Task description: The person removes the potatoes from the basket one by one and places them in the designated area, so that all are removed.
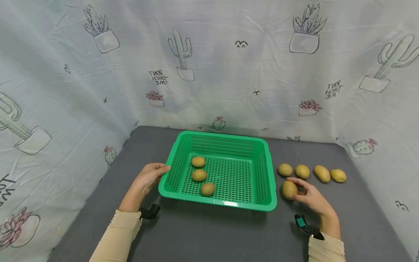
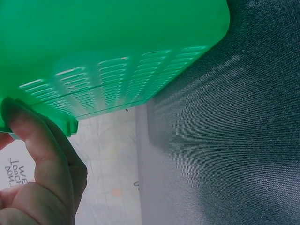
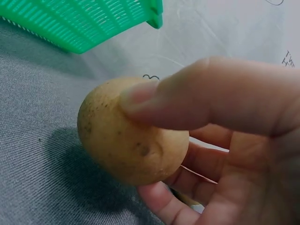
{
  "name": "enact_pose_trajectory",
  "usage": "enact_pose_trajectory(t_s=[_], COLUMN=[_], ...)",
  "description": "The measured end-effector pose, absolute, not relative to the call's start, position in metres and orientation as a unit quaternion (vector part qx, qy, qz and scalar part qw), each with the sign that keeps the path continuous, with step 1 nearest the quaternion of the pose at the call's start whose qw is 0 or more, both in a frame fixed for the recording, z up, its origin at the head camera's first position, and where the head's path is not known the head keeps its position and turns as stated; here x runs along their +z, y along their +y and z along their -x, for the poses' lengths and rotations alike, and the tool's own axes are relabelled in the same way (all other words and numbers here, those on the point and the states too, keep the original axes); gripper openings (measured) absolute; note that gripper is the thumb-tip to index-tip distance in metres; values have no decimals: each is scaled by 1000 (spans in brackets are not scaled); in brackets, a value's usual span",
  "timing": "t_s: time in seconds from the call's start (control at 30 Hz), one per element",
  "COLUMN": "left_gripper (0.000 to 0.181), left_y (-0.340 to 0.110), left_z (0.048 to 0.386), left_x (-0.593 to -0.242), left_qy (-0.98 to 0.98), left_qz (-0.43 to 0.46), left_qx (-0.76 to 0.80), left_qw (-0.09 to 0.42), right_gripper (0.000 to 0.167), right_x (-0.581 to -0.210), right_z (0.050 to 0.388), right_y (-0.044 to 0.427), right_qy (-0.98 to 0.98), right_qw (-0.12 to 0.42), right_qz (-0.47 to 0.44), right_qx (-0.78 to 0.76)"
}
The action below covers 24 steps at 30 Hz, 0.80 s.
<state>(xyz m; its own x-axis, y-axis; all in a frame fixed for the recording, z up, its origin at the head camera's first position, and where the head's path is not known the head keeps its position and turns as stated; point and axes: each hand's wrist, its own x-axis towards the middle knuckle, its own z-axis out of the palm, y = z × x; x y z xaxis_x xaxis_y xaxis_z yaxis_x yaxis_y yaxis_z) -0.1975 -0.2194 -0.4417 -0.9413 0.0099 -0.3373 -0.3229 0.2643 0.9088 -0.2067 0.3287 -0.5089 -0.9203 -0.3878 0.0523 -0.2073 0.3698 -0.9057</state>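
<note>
The held potato (image 1: 289, 190) is located right of centre in the lower half of the head frame, outside the basket and near its right side. It is grasped between the thumb and fingers of the right hand (image 1: 311, 198); in the right wrist view, the thumb is pressed across its upper face. Whether the worktop (image 1: 245, 236) is fully cleared cannot be told.

Just beyond it, four loose potatoes (image 1: 302, 171) are set in a row. At the middle of the frame, three potatoes (image 1: 199, 175) are contained in the left part of the green basket (image 1: 196, 199). Its left rim is pinched by the fingers of the left hand (image 1: 148, 179).

The step in hand is judged to be the pick-up of one potato for loading. For the next move, the potato should be raised above the right rim, carried leftward and lowered onto the bare basket floor, with the rim kept steadied.
</note>
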Motion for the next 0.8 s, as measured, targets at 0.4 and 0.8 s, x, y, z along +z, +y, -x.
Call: enact_pose_trajectory(t_s=[0.4,0.8], left_gripper=[49,50], left_y=[-220,-220], left_z=[197,198], left_x=[-439,-442], left_qy=[774,775], left_qz=[96,101], left_qx=[610,608], left_qw=[140,140], right_gripper=[58,61], right_x=[-509,-513], right_z=[208,208], right_y=[326,329], right_qy=[844,832], right_qw=[116,120], right_qz=[154,174], right_qx=[-501,-512])
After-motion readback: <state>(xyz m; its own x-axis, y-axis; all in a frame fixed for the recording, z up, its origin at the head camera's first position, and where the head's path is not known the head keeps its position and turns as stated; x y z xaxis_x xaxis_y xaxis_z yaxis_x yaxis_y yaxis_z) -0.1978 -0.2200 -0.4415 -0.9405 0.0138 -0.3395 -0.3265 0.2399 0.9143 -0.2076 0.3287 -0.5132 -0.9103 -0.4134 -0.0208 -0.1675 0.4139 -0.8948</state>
